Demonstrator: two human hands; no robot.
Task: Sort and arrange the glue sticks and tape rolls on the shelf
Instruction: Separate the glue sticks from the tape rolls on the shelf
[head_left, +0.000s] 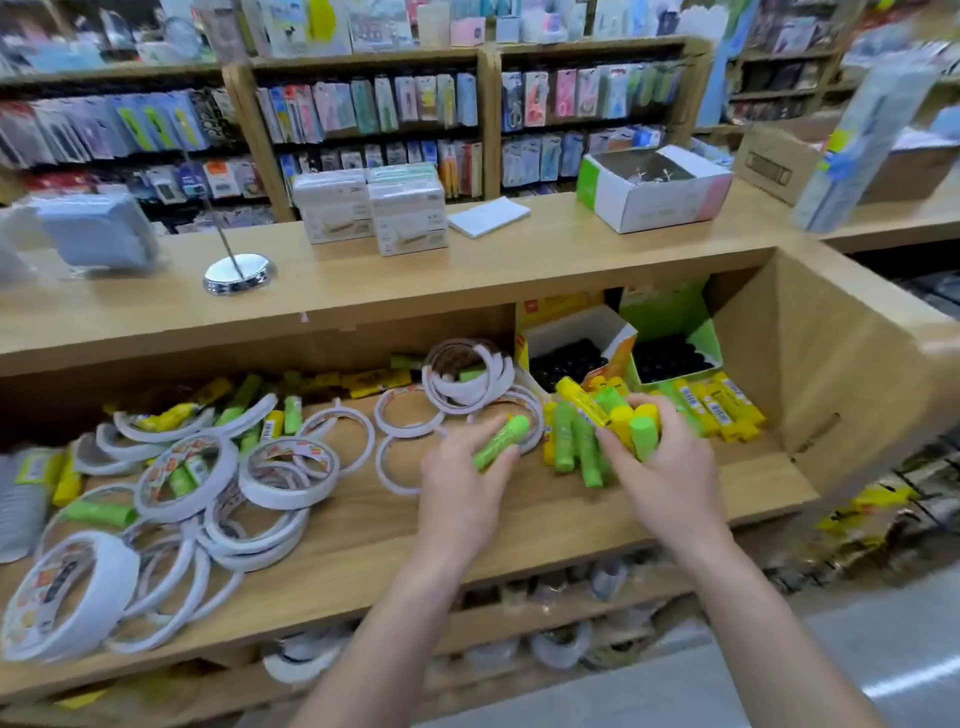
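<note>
- Bare wood of the shelf (561, 525) lies open along the front edge, between the heaped tape rolls (223, 483) on the left and the cardboard wall (831, 364) on the right.
- Loose glue sticks (571, 447) and two open boxes (576, 343) crowd the back right corner.
- The counter board (363, 306) overhangs the whole shelf.

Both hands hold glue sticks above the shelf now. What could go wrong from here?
The right hand grips a bunch of glue sticks; one may slip out and scatter the green row lying beneath. The left hand, holding one green stick, hangs over thin tape rings and could drag them. The wide tape roll leans near the front edge of the shelf and might roll off.
</note>
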